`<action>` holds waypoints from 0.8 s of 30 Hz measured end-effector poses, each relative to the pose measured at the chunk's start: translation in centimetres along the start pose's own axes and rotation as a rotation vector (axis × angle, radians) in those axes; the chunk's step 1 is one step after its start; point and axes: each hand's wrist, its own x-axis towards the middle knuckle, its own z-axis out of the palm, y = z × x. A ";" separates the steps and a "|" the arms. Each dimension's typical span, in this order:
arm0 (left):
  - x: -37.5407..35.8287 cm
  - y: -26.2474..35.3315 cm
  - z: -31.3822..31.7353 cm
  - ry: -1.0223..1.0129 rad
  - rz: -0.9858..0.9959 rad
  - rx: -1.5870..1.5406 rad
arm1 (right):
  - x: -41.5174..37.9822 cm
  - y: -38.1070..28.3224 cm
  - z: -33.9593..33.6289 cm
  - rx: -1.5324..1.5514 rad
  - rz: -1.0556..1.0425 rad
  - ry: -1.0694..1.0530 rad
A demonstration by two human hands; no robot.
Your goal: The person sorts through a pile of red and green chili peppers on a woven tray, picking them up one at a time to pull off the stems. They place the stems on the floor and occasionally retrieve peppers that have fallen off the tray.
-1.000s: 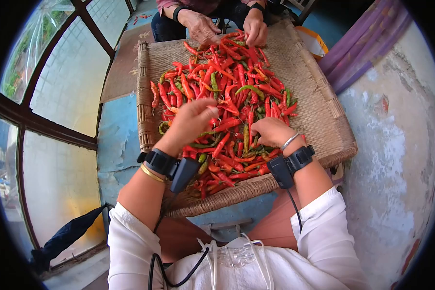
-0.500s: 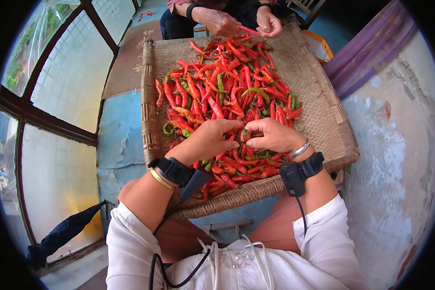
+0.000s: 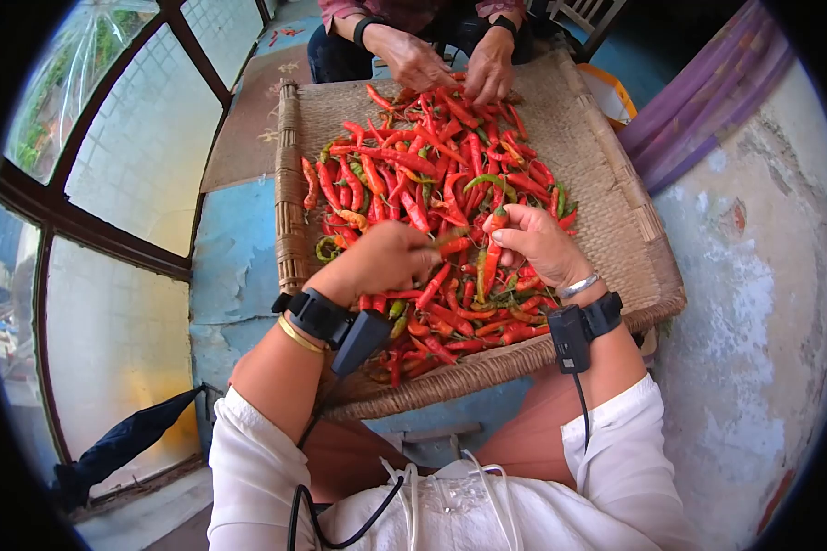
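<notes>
Red chili peppers (image 3: 413, 193), a few of them green or orange, lie heaped in a large woven tray (image 3: 606, 174). My right hand (image 3: 542, 246) pinches one red chili pepper (image 3: 492, 253) between thumb and fingers, its green cap pointing up and its tip down towards the heap. To its left, my left hand (image 3: 386, 262) is closed just above the peppers and slightly smeared by motion. A blurred orange-red chili pepper (image 3: 453, 245) sticks out at its fingertips; its far end within the fingers is hidden.
Across the tray, another person's two hands (image 3: 450, 69) work at the far end of the heap. Windows (image 3: 119, 156) run along the left; a peeling wall (image 3: 735, 303) and a purple curtain (image 3: 698, 92) stand on the right. A yellow-rimmed container (image 3: 611, 92) sits beyond the tray's right edge.
My hands have moved apart, the left one leftwards and the right one rightwards with a chili pepper now showing in full. The other person's hands have lowered onto the heap.
</notes>
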 end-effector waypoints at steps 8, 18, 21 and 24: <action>0.8 -0.1 -0.6 0.530 0.213 -0.611 | 0.0 0.4 1.0 -0.055 0.024 -0.015; 0.4 -0.4 2.8 -0.109 0.085 -0.177 | 0.1 0.4 3.3 0.039 0.070 -0.075; 0.2 -0.2 1.4 -0.167 0.021 -0.077 | 0.5 0.3 2.6 0.080 0.010 0.041; -0.2 0.6 -0.3 0.111 0.059 -0.282 | 1.2 1.2 1.2 -0.108 -0.012 0.053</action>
